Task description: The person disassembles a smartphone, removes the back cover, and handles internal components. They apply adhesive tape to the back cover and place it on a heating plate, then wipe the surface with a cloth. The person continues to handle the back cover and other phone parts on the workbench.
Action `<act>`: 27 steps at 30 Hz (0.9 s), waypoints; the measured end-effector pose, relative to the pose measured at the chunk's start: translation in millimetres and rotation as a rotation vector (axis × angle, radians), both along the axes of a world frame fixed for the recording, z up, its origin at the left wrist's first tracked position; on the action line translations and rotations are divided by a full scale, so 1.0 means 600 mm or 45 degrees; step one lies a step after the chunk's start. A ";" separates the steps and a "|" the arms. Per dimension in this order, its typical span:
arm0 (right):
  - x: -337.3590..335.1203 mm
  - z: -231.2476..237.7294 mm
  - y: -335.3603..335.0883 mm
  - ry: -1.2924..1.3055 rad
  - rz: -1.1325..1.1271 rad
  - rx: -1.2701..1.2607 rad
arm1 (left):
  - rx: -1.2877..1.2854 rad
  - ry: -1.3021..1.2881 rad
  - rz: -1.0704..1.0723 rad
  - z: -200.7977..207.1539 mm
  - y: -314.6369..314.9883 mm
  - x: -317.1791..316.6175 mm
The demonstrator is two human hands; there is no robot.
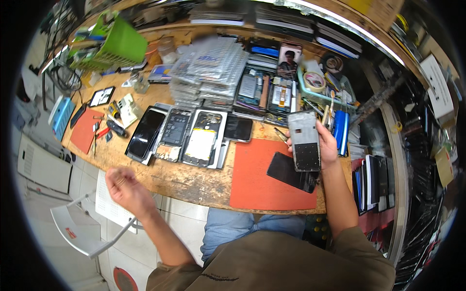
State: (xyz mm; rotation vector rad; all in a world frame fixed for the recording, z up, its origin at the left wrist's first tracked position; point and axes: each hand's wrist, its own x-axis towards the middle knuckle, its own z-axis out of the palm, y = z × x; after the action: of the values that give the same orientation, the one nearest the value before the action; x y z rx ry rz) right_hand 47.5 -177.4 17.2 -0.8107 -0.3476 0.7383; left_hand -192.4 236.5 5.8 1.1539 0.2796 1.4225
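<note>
My right hand (329, 145) is closed around a grey phone frame (306, 140), held upright above the red mat (250, 174). The frame's lower half is a black panel with small light specks. Below it, partly covered by the frame, a dark phone screen (286, 172) lies tilted on the mat. Off the bench's front edge at the left, my left hand (128, 191) is raised, its fingers curled together and blurred by motion. Whether anything small is between them cannot be seen. Nearest to it on the bench is a black-screened phone (147, 132).
Opened phones (199, 138) lie in a row at mid-bench. Behind them rise stacks of clear plastic trays (208, 68). A green basket (121, 46) stands back left, near small tools (115, 127). At right are a tub of tape rolls (314, 81) and a blue cylinder (341, 131).
</note>
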 end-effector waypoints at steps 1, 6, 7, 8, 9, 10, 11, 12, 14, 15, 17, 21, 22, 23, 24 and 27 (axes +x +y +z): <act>-0.004 0.011 0.011 -0.125 -0.058 -0.027 | -0.084 -0.017 0.136 -0.040 0.042 -0.040; -0.031 0.098 0.109 -1.059 -0.231 -0.553 | -0.782 -0.040 0.260 -0.230 0.148 -0.260; -0.036 0.118 0.134 -1.287 -0.210 -0.706 | -0.912 -0.033 0.301 -0.266 0.143 -0.287; -0.037 0.139 0.159 -1.638 -0.134 -0.794 | -1.030 -0.024 0.351 -0.300 0.140 -0.299; -0.039 0.154 0.188 -1.981 -0.038 -0.900 | -1.092 0.019 0.320 -0.336 0.135 -0.292; -0.049 0.156 0.222 -1.952 0.070 -0.912 | -1.143 0.068 0.301 -0.370 0.123 -0.279; -0.056 0.154 0.259 -2.237 0.065 -0.907 | -1.192 0.116 0.284 -0.391 0.110 -0.272; -0.061 0.153 0.288 -2.422 0.161 -0.937 | -1.216 0.101 0.206 -0.410 0.094 -0.254; -0.067 0.141 0.342 -2.815 0.304 -1.001 | -1.241 0.128 0.048 -0.428 0.083 -0.195; -0.068 0.131 0.366 -3.027 0.320 -0.993 | -1.246 0.158 -0.034 -0.424 0.081 -0.164; -0.064 0.119 0.394 -3.175 0.448 -1.006 | -1.338 0.243 -0.163 -0.395 0.092 -0.102; -0.056 0.107 0.415 -3.204 0.632 -1.030 | -1.175 0.371 -0.211 -0.314 0.122 0.033; -0.058 0.107 0.414 -3.155 0.598 -1.013 | -1.152 0.397 -0.214 -0.297 0.138 0.059; -0.061 0.109 0.411 -3.087 0.651 -1.114 | -1.130 0.420 -0.221 -0.284 0.147 0.073; -0.064 0.114 0.400 -3.072 0.499 -1.071 | -1.111 0.445 -0.230 -0.275 0.155 0.084; -0.082 0.138 0.330 -2.851 0.346 -1.292 | -1.057 0.491 -0.236 -0.270 0.170 0.096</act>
State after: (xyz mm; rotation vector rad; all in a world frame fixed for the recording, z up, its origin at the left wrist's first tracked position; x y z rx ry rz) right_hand -1.9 20.5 100.2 -2.3781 -2.1944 -0.2033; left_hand -134.6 338.7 -156.3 0.7144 0.9129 0.7672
